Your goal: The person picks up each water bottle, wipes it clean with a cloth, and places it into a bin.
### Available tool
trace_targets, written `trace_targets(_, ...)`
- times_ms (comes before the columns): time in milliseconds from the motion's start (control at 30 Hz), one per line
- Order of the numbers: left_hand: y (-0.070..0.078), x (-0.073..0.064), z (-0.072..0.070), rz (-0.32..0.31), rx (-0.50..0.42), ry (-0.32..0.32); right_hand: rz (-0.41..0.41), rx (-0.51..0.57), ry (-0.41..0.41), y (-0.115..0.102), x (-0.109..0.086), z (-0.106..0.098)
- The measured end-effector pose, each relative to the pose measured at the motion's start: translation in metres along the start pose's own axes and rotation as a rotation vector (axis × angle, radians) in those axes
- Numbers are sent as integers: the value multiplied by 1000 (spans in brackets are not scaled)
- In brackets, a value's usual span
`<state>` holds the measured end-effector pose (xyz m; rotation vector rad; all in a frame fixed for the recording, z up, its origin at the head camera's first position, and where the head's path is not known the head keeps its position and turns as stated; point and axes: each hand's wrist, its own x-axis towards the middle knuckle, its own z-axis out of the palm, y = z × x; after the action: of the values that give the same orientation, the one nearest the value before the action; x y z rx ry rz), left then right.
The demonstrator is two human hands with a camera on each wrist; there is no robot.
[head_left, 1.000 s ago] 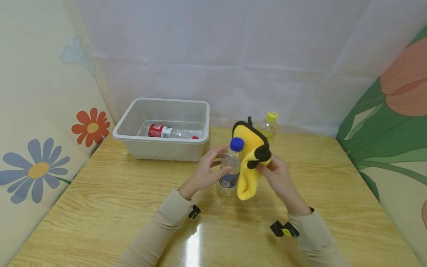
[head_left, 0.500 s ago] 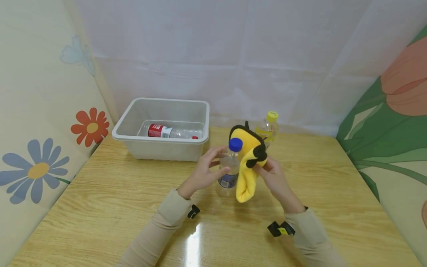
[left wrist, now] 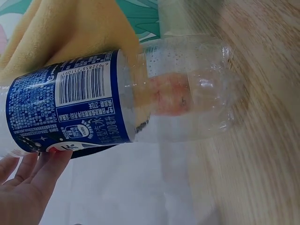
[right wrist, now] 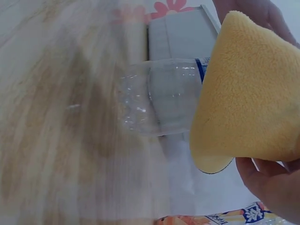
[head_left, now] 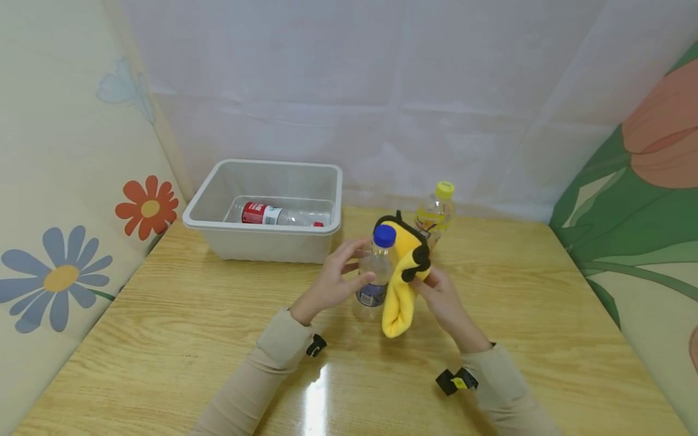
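A clear plastic bottle [head_left: 373, 295] with a blue cap and blue label stands upright at the middle of the table. My left hand [head_left: 339, 278] grips it from the left, thumb in front and fingers behind. In the left wrist view the fingers lie against the label of the bottle [left wrist: 93, 96], beside its barcode. My right hand [head_left: 446, 306] pinches a folded yellow cloth [head_left: 400, 303] with a black edge. This cloth lies against the bottle's right side, and in the right wrist view the cloth [right wrist: 253, 93] hides the bottle's upper part.
At the back left is a grey plastic bin [head_left: 267, 245] holding a bottle with a red label [head_left: 254, 212] on its side. Behind my right hand stands a bottle with a yellow cap [head_left: 444, 191]. Fabric backdrops border the wooden table [head_left: 191, 339].
My right hand has shifted left and toward me, sliding the cloth lower along the bottle. More of the yellow-capped bottle shows. My left hand and the blue-capped bottle have hardly moved.
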<state>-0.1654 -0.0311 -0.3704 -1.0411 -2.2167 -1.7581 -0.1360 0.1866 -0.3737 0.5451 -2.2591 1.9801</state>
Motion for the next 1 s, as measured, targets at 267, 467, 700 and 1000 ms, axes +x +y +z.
trace_targets(267,2,1,1,-12,-5,-4,52,3,-43,9,-2,3)
trace_targets(467,2,0,1,-6,-12,-10,77,-3,-78,14,-3,4)
trace_targets(700,-1,0,0,5,-22,-9,150,-47,-104,17,-3,3)
trace_targets(1000,2,1,-1,-19,-48,-17,215,-83,-142,18,-3,0)
